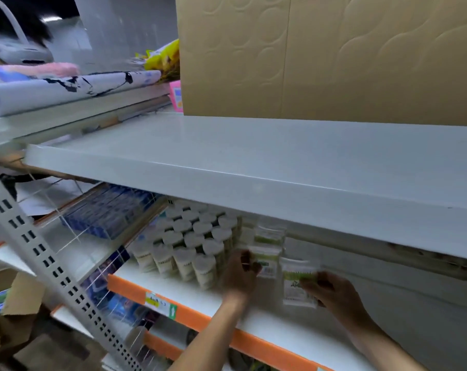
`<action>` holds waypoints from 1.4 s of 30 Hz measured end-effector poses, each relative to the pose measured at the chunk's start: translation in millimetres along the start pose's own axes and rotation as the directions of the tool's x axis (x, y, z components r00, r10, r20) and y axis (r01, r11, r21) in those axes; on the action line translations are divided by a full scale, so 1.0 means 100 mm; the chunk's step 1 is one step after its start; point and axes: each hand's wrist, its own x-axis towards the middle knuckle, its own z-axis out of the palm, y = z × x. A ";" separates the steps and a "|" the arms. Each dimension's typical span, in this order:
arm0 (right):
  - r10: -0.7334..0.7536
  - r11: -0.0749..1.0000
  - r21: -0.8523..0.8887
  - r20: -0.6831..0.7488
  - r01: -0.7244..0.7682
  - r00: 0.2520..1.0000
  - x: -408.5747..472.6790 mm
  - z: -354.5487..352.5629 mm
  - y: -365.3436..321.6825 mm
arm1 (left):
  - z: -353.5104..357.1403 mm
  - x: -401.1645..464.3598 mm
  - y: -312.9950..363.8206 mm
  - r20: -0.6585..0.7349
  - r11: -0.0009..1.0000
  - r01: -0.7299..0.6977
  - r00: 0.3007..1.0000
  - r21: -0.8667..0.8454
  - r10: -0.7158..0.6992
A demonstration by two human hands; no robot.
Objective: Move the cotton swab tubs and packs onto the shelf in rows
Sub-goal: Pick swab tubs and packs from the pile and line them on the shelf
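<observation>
The cotton swab tubs (192, 242) stand upright in tight diagonal rows on the white shelf (275, 325) with the orange front strip (194, 314), at about 9 o'clock from the hands. Packed lid to lid, they prop each other up and leave the right-hand stretch of the board free for the flat goods.

Just right of the tubs, clear cotton swab packs (269, 232) with green labels stand on edge, one behind another, running back toward 12 o'clock under the upper shelf (253, 156). On edge they take less room and show their labels forward, which is likely why they are set so.

The left hand (241, 274) reaches in at the seam between tubs and packs, its fingers curled against the front pack of the row (264, 259), seemingly steadying it so the row does not topple. Blur hides whether it truly pinches the pack or only presses it.

The right hand (331, 291), at 3 o'clock from the left, pinches another pack (298, 282) by its right edge, thumb across the front, and holds it upright just beside the row, apparently to stand it as the start of the next file. Its bottom edge looks close to the board; I cannot tell whether it touches
</observation>
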 end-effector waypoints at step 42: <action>0.010 0.992 -0.114 -0.411 -0.062 0.912 0.52 1.12 0.13 | -0.15 -0.38 -0.34 0.107 0.981 -0.195 0.975 0.016 0.192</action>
